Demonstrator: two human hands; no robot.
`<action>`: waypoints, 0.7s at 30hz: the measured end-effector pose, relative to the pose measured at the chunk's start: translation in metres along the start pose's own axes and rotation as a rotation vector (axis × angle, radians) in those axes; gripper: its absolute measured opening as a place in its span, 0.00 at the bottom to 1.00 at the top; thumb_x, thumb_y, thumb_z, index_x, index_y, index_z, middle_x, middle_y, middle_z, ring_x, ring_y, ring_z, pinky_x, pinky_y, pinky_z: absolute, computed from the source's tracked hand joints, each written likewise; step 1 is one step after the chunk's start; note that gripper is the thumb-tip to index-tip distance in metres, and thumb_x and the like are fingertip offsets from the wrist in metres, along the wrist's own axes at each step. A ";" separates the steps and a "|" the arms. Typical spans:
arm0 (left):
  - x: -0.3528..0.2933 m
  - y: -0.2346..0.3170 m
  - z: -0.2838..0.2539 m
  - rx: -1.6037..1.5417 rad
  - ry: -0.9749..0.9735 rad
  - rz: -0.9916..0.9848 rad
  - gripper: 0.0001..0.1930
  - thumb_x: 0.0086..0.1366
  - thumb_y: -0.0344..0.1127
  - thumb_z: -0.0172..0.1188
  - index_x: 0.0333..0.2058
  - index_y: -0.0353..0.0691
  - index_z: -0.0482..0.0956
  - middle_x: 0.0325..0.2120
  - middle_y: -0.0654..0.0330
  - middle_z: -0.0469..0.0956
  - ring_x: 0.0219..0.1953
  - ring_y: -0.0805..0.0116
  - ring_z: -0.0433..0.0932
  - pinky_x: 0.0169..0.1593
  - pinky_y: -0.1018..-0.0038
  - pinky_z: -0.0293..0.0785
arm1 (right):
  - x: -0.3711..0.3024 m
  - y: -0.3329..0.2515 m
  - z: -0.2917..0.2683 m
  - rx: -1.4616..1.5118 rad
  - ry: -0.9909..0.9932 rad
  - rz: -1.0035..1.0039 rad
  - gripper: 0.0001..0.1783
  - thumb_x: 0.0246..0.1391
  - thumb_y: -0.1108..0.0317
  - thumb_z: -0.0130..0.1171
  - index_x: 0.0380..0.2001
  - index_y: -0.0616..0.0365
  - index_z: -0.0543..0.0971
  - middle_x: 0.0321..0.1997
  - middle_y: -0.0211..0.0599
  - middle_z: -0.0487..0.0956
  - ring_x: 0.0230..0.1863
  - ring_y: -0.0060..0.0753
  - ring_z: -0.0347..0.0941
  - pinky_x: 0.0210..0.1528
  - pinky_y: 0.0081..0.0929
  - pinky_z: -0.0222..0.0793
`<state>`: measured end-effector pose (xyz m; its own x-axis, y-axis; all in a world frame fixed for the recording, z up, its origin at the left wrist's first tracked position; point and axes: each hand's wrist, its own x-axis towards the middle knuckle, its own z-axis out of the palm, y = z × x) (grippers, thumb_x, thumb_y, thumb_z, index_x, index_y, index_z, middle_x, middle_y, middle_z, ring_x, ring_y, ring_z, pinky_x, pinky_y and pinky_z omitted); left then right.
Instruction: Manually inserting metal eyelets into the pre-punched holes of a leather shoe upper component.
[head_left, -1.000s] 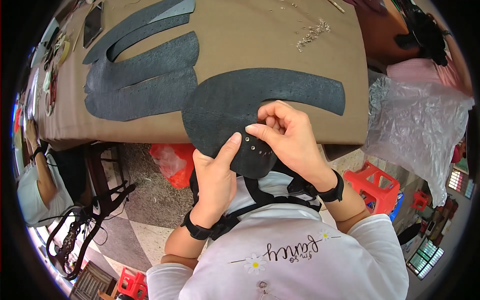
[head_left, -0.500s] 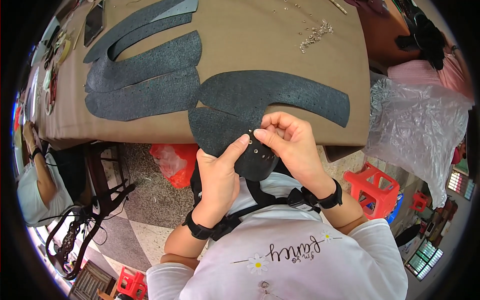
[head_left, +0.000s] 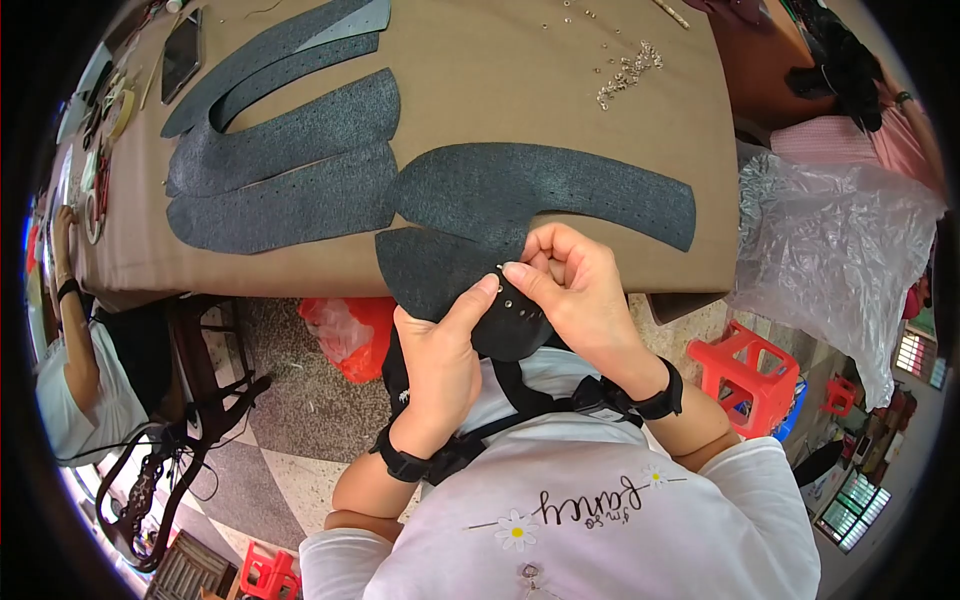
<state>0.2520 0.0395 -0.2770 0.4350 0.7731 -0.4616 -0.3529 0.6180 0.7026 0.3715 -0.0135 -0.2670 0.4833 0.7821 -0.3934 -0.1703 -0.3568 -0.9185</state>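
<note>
A dark grey, leather-like curved piece (head_left: 425, 272) hangs over the table's near edge toward me. Its near end has a row of holes, some with small metal eyelets (head_left: 508, 303). My left hand (head_left: 440, 360) is closed on this end, thumb on top beside the eyelets and fingers hidden underneath. My right hand (head_left: 575, 285) pinches a tiny shiny metal eyelet (head_left: 500, 267) at the row's far end, close to the left thumb tip. A longer curved dark grey section (head_left: 600, 190) with punched holes lies flat just beyond.
More dark grey curved pieces (head_left: 290, 130) lie at left on the brown-covered table (head_left: 500, 80). Loose eyelets (head_left: 630, 75) are scattered at the far right. A phone (head_left: 181, 57) and tape roll (head_left: 122, 112) sit far left. Clear plastic (head_left: 820, 250) hangs at right above a red stool (head_left: 745, 375).
The held end tilts slightly, and its surface looks duller. My two hands keep nearly the same place and grip. At the far left, another person's hand has moved up along the table edge.
</note>
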 end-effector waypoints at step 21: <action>0.008 -0.003 -0.002 -0.020 -0.005 0.016 0.07 0.58 0.21 0.58 0.36 0.34 0.78 0.34 0.61 0.79 0.35 0.77 0.77 0.41 0.80 0.72 | 0.005 0.009 0.006 -0.664 0.098 -0.782 0.06 0.42 0.82 0.57 0.26 0.62 0.73 0.27 0.37 0.69 0.20 0.37 0.69 0.20 0.28 0.65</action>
<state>0.2551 0.0443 -0.2835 0.4336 0.7821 -0.4477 -0.3758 0.6085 0.6989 0.3675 -0.0098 -0.2770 0.3286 0.8822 0.3372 0.7161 0.0000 -0.6980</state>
